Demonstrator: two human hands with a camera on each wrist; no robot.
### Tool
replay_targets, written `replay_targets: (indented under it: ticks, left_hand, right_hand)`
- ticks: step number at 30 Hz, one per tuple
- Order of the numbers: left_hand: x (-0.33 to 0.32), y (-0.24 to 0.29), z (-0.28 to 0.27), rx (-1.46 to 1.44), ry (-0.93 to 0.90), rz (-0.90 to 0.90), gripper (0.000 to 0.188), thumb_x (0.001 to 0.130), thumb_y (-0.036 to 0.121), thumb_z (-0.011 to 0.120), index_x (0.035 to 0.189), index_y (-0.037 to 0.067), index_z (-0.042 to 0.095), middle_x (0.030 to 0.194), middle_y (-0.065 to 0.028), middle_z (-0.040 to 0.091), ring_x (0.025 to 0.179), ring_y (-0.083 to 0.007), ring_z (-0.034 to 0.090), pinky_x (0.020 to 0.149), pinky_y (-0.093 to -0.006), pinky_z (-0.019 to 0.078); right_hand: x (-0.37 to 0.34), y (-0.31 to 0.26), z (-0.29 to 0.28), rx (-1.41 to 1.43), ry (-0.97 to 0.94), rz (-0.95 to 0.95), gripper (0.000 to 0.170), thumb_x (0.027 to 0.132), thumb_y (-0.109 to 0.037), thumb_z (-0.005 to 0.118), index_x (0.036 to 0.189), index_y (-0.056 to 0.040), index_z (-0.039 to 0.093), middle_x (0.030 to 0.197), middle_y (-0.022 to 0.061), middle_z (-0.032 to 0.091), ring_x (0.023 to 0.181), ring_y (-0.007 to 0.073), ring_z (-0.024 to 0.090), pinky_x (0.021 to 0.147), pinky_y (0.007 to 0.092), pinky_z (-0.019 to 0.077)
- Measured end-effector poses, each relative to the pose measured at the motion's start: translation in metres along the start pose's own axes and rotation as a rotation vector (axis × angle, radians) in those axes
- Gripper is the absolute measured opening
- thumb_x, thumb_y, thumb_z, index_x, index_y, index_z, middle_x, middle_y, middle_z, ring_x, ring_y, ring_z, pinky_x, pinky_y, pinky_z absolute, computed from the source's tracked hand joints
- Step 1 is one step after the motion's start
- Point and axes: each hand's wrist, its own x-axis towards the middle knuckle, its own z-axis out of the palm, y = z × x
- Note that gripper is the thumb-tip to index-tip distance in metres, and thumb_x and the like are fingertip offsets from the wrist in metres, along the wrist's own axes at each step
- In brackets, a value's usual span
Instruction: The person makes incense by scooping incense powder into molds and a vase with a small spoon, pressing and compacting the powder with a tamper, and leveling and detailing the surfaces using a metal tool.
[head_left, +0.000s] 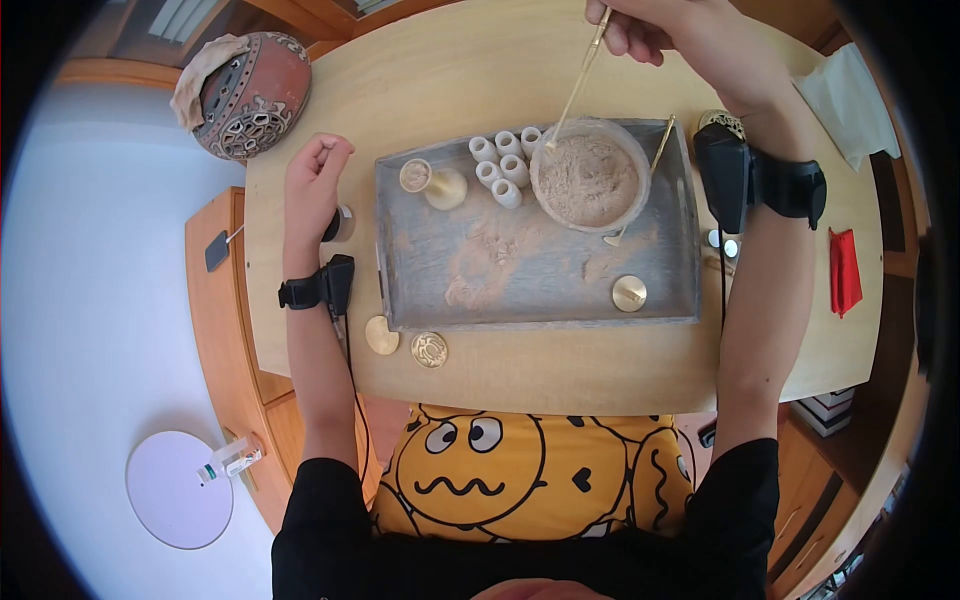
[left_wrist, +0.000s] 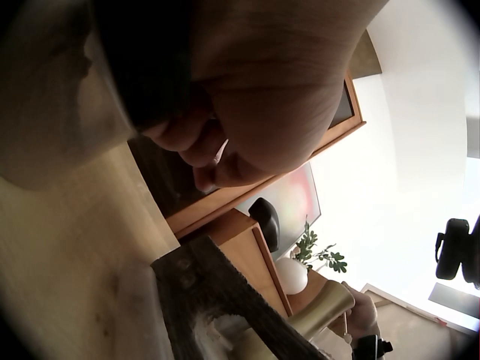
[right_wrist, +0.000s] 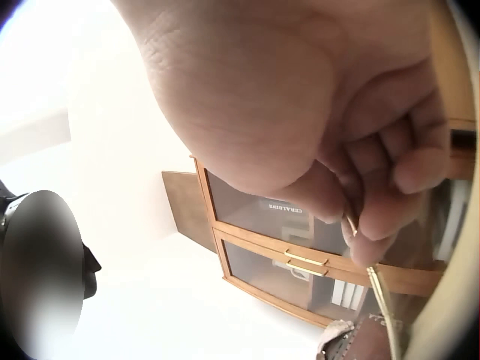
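My right hand [head_left: 665, 35] pinches a slim brass-coloured rod [head_left: 580, 85] near its upper end, between thumb and fingers in the right wrist view. The rod slants down to the left, and its lower tip overlaps a round bowl [head_left: 646, 190] of light brown powder [head_left: 590, 180]. This bowl stands in a grey wooden tray [head_left: 540, 310]. Beyond the tray's left side, my left hand [head_left: 315, 185] holds nothing, its fingers loosely curled. Below it sits a small dark-sided jar [head_left: 342, 224], partly hidden by the wrist.
The tray also holds several white tubes [head_left: 507, 193], a gold-coloured vase-like holder [head_left: 445, 188], a second brass tool [head_left: 662, 145], a round gold lid [head_left: 629, 293] and spilled powder. Two gold discs [head_left: 430, 350] lie before it. A red patterned pot [head_left: 265, 95] and red pouch [head_left: 844, 272] stand at the sides.
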Motion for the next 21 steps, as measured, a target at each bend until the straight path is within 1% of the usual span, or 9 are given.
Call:
replay_targets:
  ticks: [2,4,7,9,12,13,15,19,21]
  left_hand:
    - [0.0,0.001,0.001,0.009,-0.002,0.014,0.013,0.097,0.015,0.06,0.091,0.003,0.061,0.076,0.0078,0.053,0.068,-0.0003,0.042,0.059,-0.0188,0.032]
    - [-0.001,0.004,0.003,0.058,0.0,-0.009,0.013,0.097,0.014,0.06,0.091,0.003,0.061,0.076,0.0073,0.054,0.068,-0.0002,0.043,0.059,-0.0186,0.0322]
    - [-0.001,0.002,0.003,0.037,0.005,0.007,0.013,0.097,0.014,0.06,0.091,0.003,0.061,0.074,0.0079,0.053,0.066,0.0001,0.042,0.058,-0.0186,0.0312]
    - [-0.002,0.002,0.002,0.046,0.002,0.004,0.014,0.097,0.015,0.06,0.091,0.003,0.061,0.073,0.0082,0.052,0.065,0.0002,0.041,0.057,-0.0187,0.0307]
    - [0.0,0.003,0.002,0.069,0.001,0.005,0.014,0.097,0.015,0.06,0.091,0.003,0.061,0.072,0.0084,0.051,0.065,0.0003,0.04,0.057,-0.0189,0.0298]
    - [0.0,0.003,0.003,0.086,0.002,-0.001,0.014,0.097,0.015,0.06,0.091,0.003,0.061,0.072,0.0085,0.051,0.064,0.0003,0.04,0.056,-0.019,0.0294]
    - [0.0,0.003,0.002,0.08,-0.006,0.004,0.015,0.097,0.016,0.06,0.091,0.003,0.061,0.072,0.0084,0.051,0.065,0.0002,0.04,0.057,-0.019,0.0296]
    - [0.0,0.001,0.002,0.07,-0.009,0.024,0.016,0.098,0.016,0.06,0.09,0.002,0.061,0.072,0.0081,0.05,0.065,-0.0002,0.04,0.057,-0.019,0.0307]
    - [0.0,0.002,0.002,0.072,-0.007,0.02,0.016,0.098,0.016,0.06,0.09,0.002,0.061,0.072,0.0079,0.051,0.065,-0.0003,0.041,0.058,-0.019,0.0312]
  right_hand:
    - [-0.006,-0.005,0.009,0.002,0.025,-0.025,0.031,0.102,-0.023,0.05,0.086,-0.0013,0.065,0.071,0.0028,0.064,0.063,0.0089,0.057,0.06,0.0222,0.0455]
    - [-0.004,-0.007,0.016,0.003,0.053,-0.048,0.032,0.102,-0.023,0.049,0.086,-0.0013,0.065,0.071,0.0028,0.064,0.064,0.0088,0.058,0.06,0.0223,0.0456]
    - [0.003,-0.005,0.023,0.027,0.007,-0.034,0.032,0.102,-0.024,0.049,0.086,-0.0012,0.065,0.071,0.0025,0.063,0.064,0.0089,0.058,0.061,0.022,0.046]
    - [0.002,-0.015,0.031,-0.027,-0.003,0.086,0.032,0.102,-0.024,0.048,0.088,-0.0002,0.064,0.072,0.0032,0.064,0.066,0.0096,0.059,0.063,0.0229,0.0469]
    - [-0.002,-0.028,0.037,-0.085,-0.03,0.124,0.031,0.101,-0.023,0.048,0.09,0.0015,0.063,0.075,0.0046,0.064,0.069,0.0104,0.059,0.066,0.0244,0.0482]
    - [0.0,-0.021,0.037,-0.084,-0.027,0.124,0.031,0.101,-0.023,0.048,0.09,0.0015,0.063,0.075,0.0046,0.064,0.069,0.0104,0.059,0.066,0.0244,0.0482]
    - [0.006,-0.006,0.04,-0.009,-0.102,0.014,0.031,0.101,-0.022,0.048,0.091,0.0025,0.063,0.079,0.0058,0.064,0.072,0.0112,0.06,0.068,0.0257,0.0493]
    - [0.004,-0.009,0.042,0.005,-0.129,0.02,0.031,0.101,-0.022,0.048,0.092,0.0032,0.063,0.079,0.0064,0.064,0.072,0.0122,0.061,0.07,0.0265,0.05]
    - [-0.003,-0.031,0.043,-0.096,-0.106,0.14,0.031,0.101,-0.022,0.048,0.093,0.0042,0.063,0.078,0.0072,0.065,0.072,0.0135,0.062,0.071,0.0274,0.0505]
